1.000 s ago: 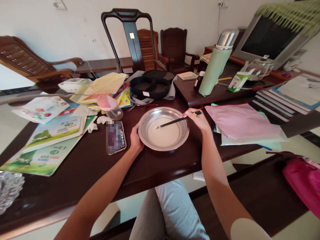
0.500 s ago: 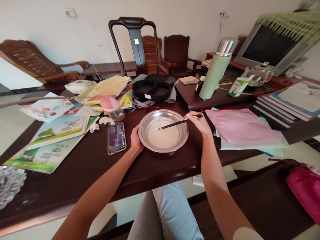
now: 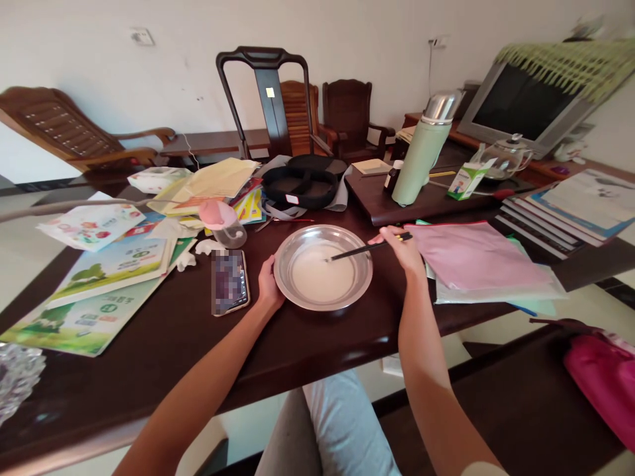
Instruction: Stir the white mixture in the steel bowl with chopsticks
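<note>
A round metal basin (image 3: 323, 305) stands on the dark wooden table, with a whitish substance (image 3: 317, 277) covering its bottom. My left hand (image 3: 270, 284) grips the basin's left rim, fingers on the outer side. In my right hand (image 3: 401, 248), above the basin's right side, is a pair of dark chopsticks (image 3: 360, 250), closed on by the fingers. Their tips reach into the whitish substance near the basin's middle. To the left of my left hand lies a phone (image 3: 231, 283) with a blurred screen.
A pink-lidded cup (image 3: 221, 221) stands behind the phone, beside booklets (image 3: 106, 271). Behind the basin sits a black case (image 3: 300, 185). A green thermos (image 3: 421, 155) stands on a raised board at back right. A pink zip pouch (image 3: 476, 254) lies right of my right hand.
The chopstick tips have moved slightly to the right within the basin, and my right hand has shifted a little rightward. My left hand keeps its hold on the rim. The view has tilted slightly.
</note>
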`<action>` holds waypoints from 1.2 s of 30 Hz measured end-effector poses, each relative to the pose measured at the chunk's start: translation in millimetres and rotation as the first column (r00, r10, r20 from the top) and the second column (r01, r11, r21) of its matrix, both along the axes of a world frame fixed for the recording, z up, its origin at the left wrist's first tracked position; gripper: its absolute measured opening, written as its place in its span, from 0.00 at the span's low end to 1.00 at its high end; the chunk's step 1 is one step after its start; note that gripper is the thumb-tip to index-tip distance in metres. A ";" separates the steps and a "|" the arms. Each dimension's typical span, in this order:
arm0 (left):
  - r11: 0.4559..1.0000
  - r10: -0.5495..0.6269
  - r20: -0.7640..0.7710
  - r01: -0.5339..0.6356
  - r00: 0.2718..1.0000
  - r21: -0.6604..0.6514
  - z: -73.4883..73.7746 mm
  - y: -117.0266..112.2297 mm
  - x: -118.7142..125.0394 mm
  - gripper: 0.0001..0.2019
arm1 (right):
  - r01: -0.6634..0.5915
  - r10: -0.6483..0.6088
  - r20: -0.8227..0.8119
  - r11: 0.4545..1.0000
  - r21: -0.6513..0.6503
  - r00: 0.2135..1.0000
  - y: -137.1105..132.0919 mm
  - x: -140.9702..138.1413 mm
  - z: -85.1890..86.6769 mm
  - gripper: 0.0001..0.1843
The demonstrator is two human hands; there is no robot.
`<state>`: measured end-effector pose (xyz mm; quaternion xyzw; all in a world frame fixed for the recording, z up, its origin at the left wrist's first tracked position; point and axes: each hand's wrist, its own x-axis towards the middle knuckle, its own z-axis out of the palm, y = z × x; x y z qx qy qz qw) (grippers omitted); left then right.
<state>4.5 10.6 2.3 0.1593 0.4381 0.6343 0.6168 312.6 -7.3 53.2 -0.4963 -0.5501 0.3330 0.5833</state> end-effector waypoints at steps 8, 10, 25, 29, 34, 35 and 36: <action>0.999 -0.033 -0.007 0.033 0.999 0.038 -4.0 1.7 -0.5 0.12 | -0.246 0.249 0.053 0.967 -0.061 0.967 -0.8 -11.4 3.8 0.30; 0.998 -0.048 -0.001 0.048 0.999 0.046 -3.1 1.4 -0.3 0.11 | -0.192 0.194 0.058 0.981 -0.042 0.979 0.4 -11.5 3.7 0.30; 0.994 -0.089 0.040 0.086 0.995 0.063 0.2 2.0 -0.4 0.11 | -0.041 0.041 0.027 0.999 0.014 0.999 2.9 -4.1 -0.4 0.30; 0.993 -0.097 0.043 0.094 0.994 0.064 0.4 2.1 -1.2 0.11 | 0.040 -0.038 -0.043 0.998 0.043 0.998 0.9 6.8 -4.1 0.34; 0.993 -0.099 0.038 0.097 0.994 0.062 -0.6 2.5 -2.6 0.12 | -0.215 0.217 0.057 0.976 -0.039 0.974 1.2 -9.3 0.6 0.30; 0.993 -0.100 0.037 0.097 0.994 0.062 -0.6 2.6 -2.7 0.12 | -0.203 0.205 0.060 0.978 -0.039 0.977 1.5 -10.4 1.0 0.30; 0.993 -0.102 0.037 0.100 0.994 0.063 -0.5 2.5 -2.6 0.12 | -0.161 0.163 0.052 0.987 -0.027 0.985 1.6 -9.3 0.8 0.29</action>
